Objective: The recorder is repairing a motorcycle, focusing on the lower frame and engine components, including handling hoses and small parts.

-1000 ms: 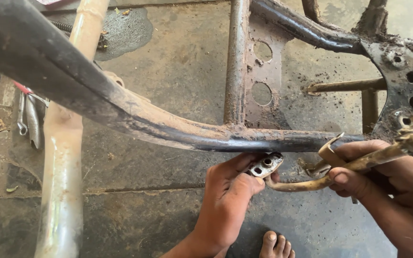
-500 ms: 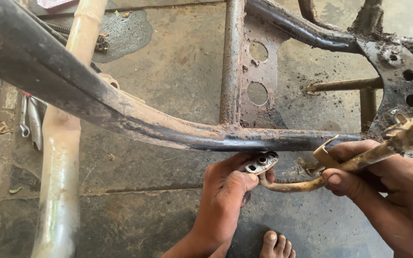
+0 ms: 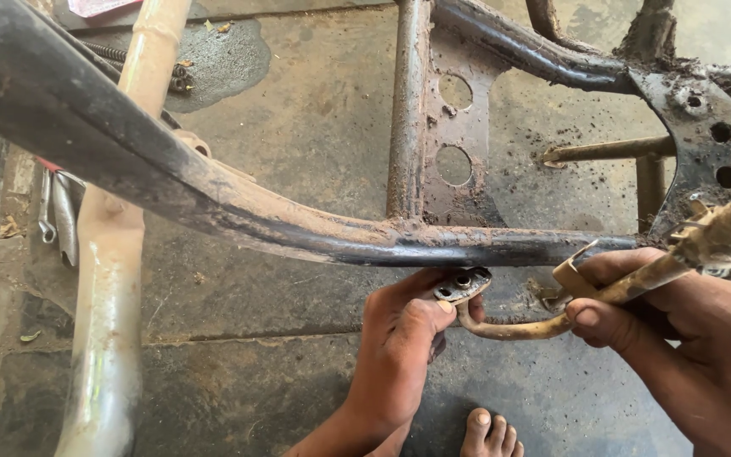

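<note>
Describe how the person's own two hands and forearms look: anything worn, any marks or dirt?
Both the left hand and the right hand are bare: no gloves, rings or watch show. No sleeves reach the visible forearms. The fingers look smudged with grime, and the nails are short.

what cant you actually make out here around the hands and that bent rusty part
- Head view: how the small metal plate meets the black frame tube is hidden by the left hand and the tube.
- The rusty bent rod disappears inside the right hand; its grip there is hidden.
- The rod's far end is cut off by the right edge.
- The tools on the floor sit partly behind the pale tube; their kind is unclear.
</note>
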